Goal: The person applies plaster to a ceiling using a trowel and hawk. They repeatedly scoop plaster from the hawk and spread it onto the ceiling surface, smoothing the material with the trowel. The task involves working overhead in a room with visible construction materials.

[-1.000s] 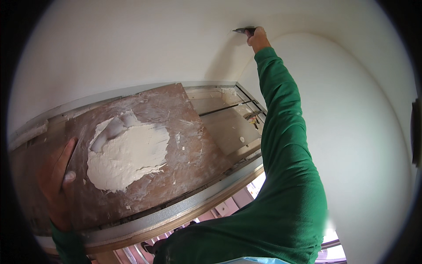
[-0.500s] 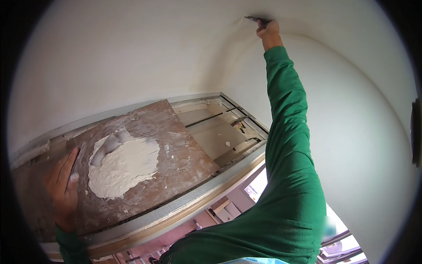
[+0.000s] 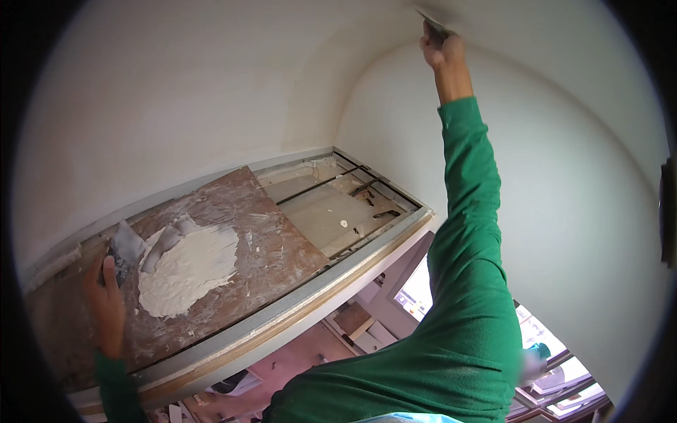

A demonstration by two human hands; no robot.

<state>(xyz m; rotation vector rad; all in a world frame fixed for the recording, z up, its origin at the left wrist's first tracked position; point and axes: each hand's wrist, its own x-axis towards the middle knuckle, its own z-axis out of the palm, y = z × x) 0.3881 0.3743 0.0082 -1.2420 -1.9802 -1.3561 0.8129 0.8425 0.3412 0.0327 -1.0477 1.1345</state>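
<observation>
My right hand (image 3: 443, 51) is stretched far up at the top, closed around the handle of a trowel (image 3: 436, 27). The trowel's thin blade lies at the curved upper part of the white wall; whether it touches there I cannot tell. At the far left, my left hand (image 3: 106, 299) is closed round a putty knife (image 3: 129, 243) with a dark handle and a pale, smeared blade. Beside that blade, a mound of wet white plaster (image 3: 187, 275) spreads over a brown board (image 3: 282, 243), which is streaked with dried residue.
The board rests on a metal-edged frame (image 3: 338, 271) along the wall. Right of it lies an open recess (image 3: 310, 204) with dark bars, wires and debris. Below the ledge, a room with a pinkish floor (image 3: 282, 359), boxes and a bright window shows.
My right hand and its trowel have shifted slightly right, with the blade turned. My left hand has tilted, bringing the putty knife's blade into sight. The whole view has shifted a little.
</observation>
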